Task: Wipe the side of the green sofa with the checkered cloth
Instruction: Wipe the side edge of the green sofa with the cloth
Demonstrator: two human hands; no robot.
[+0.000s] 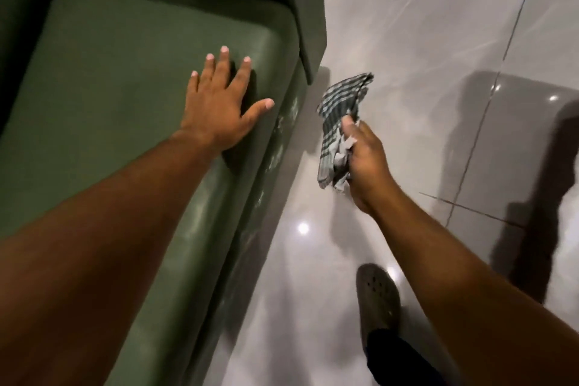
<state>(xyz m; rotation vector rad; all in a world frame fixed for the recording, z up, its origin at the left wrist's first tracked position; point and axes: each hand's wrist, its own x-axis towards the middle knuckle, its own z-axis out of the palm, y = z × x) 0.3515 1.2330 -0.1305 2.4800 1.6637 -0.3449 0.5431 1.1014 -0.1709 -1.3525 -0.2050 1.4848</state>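
Sofa [125, 78] cushion, green and smooth, fills the left half of the view, with its darker armrest rising along the top right edge. The left hand [219, 106] lies flat on the cushion near its outer corner, palm down, fingers spread wide and holding nothing. Pale smudges streak the rounded side of the sofa just below and to the right of that hand, running down toward the floor [423, 25].

The right hand [365, 163] is out over the glossy grey tiles, apart from the sofa's side, and its fingers are closed around a bunched checkered cloth [341, 110]. The cloth is dark with light lines; most of it sticks up and forward out of the fist, and a smaller crumpled end hangs below. It touches neither the sofa nor the floor.

Lower down, a dark clog-style shoe [377, 298] stands on the tiles, with a dark trouser leg above it. Small lamp reflections shine on the floor.
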